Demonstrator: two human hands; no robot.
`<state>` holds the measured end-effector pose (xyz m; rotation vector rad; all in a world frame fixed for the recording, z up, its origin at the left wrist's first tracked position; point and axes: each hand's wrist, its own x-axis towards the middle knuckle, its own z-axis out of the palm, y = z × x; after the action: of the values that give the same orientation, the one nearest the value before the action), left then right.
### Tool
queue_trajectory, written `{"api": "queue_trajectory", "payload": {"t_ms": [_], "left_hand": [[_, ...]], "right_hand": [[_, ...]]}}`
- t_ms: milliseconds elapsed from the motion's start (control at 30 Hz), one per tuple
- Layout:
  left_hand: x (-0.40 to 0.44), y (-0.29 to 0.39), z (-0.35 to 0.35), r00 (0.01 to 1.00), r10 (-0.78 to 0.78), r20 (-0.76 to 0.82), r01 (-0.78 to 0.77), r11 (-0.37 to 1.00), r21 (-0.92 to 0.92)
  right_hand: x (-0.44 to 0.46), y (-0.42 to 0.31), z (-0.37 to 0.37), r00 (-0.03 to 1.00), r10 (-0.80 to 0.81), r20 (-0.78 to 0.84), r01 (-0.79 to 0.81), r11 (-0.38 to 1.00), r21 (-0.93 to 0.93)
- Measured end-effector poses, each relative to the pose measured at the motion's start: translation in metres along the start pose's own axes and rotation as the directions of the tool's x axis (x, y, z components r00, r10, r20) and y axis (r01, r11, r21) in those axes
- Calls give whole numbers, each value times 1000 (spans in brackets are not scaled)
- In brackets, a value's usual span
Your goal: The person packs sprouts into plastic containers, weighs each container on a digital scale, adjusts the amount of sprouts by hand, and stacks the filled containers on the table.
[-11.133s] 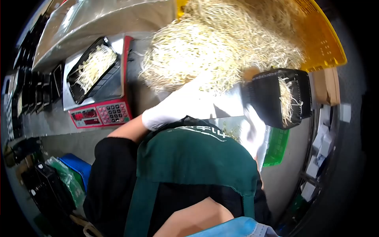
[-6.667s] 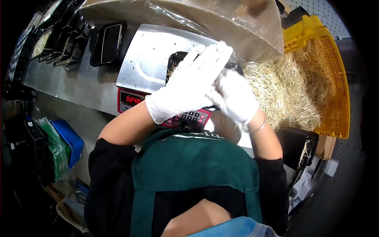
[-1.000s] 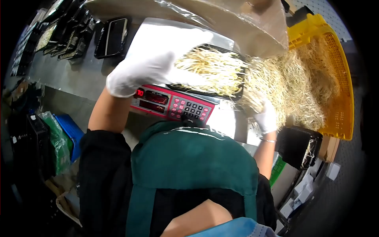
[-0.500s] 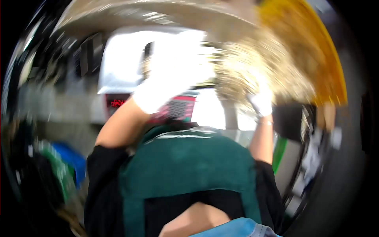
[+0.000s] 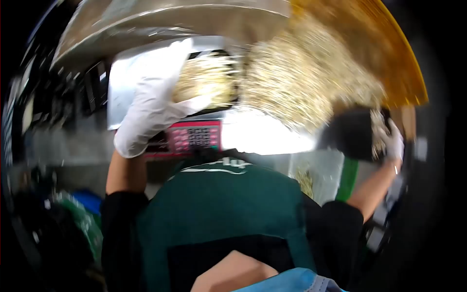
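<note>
My left hand (image 5: 151, 100), in a white glove, spans the left end of a black tray (image 5: 193, 54) with its thumb and fingers. The tray is heaped with pale strands like bean sprouts (image 5: 204, 80) and sits on a scale (image 5: 124, 73) with a red-edged keypad (image 5: 194, 137). At the far right my right hand (image 5: 393, 142), also gloved, has its fingers curled at the edge of a black tray or stack of trays (image 5: 352, 134). Blur hides how many trays there are. Pale strands show beside those fingers.
A large pile of the pale strands (image 5: 287, 80) spreads from a tipped yellow container (image 5: 406, 63). A clear bin (image 5: 323, 168) with some strands stands below the work surface, by a green edge (image 5: 347, 179). A metal wall or rim (image 5: 180, 17) runs along the back.
My right hand has moved right, from the pile's near edge to the black trays. My left hand has shifted left, uncovering the filled tray. The camera view has moved too.
</note>
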<state>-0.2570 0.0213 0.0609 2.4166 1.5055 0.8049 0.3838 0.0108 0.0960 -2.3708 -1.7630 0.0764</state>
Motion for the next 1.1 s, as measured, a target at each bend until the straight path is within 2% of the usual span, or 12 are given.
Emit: {"api": "queue_trajectory", "payload": {"t_ms": [100, 167, 233, 367, 500, 567, 767, 833, 900, 933, 1000, 1100], "left_hand": [[-36, -21, -17, 986, -75, -149, 56, 990, -126], [-60, -37, -7, 952, -241, -191, 186, 946, -265], [-78, -46, 13, 887, -414, -203, 264, 817, -512], [-38, 0, -1, 971, -51, -233, 78, 991, 108], [-14, -12, 29, 994, -103, -43, 106, 991, 84], [-14, -9, 27, 993, -115, -1, 113, 976, 188], [-10, -16, 34, 992, -117, -50, 126, 958, 259], [-6, -21, 25, 985, -168, 32, 168, 986, 27], [-3, -23, 9, 955, -205, 215, 218, 975, -39], [-6, -22, 5, 951, -217, 219, 222, 975, -1], [-13, -24, 3, 950, -230, 213, 234, 972, 9], [-16, -24, -6, 951, -210, 228, 210, 977, 23]], "right_hand": [[13, -22, 13, 972, -78, -222, 130, 965, 228], [-22, -151, 43, 916, -343, -207, 399, 827, 396], [-56, -275, 81, 942, -331, -53, 268, 648, 713], [-55, -404, 141, 751, -614, -242, 434, 183, 882], [-76, -449, 145, 477, -845, -242, 844, 364, 394], [-95, -447, 159, 512, -788, -341, 859, 468, 208], [-99, -463, 154, 599, -790, -134, 778, 534, 330], [-91, -471, 144, 614, -789, -27, 737, 560, 379], [-88, -476, 129, 503, -864, 8, 812, 476, 337], [-85, -471, 138, 382, -882, -276, 923, 355, 147], [-74, -477, 114, 290, -884, -367, 954, 234, 190], [-40, -499, 77, 484, -868, -110, 860, 448, 242]]}}
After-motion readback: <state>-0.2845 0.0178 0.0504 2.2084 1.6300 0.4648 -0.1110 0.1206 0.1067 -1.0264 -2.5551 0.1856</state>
